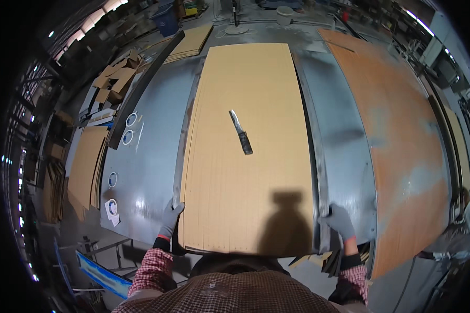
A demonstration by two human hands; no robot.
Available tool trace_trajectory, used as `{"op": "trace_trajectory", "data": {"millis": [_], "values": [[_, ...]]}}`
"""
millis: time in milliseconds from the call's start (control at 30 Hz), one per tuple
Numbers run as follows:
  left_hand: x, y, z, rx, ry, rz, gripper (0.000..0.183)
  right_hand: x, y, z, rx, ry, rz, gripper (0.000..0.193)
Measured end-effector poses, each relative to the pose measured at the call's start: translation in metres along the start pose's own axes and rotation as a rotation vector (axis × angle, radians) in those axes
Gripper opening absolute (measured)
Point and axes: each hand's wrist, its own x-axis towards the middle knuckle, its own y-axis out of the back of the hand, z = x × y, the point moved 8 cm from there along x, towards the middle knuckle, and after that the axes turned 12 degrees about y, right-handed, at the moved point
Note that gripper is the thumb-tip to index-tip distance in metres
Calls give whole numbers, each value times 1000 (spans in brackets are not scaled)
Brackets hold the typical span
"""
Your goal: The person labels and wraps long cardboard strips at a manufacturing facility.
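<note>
A long tan cardboard sheet (245, 193) lies in front of me, between two raised grey metal edges, with more sheets seemingly layered under it. On it rests a knife (240, 133) with a black handle and a bare blade pointing away. My left hand (171, 220), in a grey glove, is closed at the near left edge, its thumb by the cardboard's corner. My right hand (340, 221), gloved alike, curls over the grey metal edge (324, 229) at the near right. The undersides of both grips are hidden. A dark shadow falls across the cardboard's near right part.
A blue-grey metal table surface (154, 141) extends on both sides, with several tape rolls (128, 137) at its left. An orange-brown board (402, 172) lies right. Cardboard stacks (86, 161) and opened boxes (121, 78) stand left; a blue bin (166, 21) is beyond.
</note>
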Motion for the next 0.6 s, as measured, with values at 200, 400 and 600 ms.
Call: {"op": "trace_trajectory", "data": {"millis": [200, 400, 600], "values": [[6, -26, 25, -12, 58, -100, 57, 95, -6, -12, 709, 277, 373, 81], [59, -1, 47, -11, 121, -62, 65, 190, 5, -69, 1198, 236, 219, 80], [158, 48, 87, 57, 130, -39, 71, 278, 2, -151, 1134, 330, 217, 70]]}}
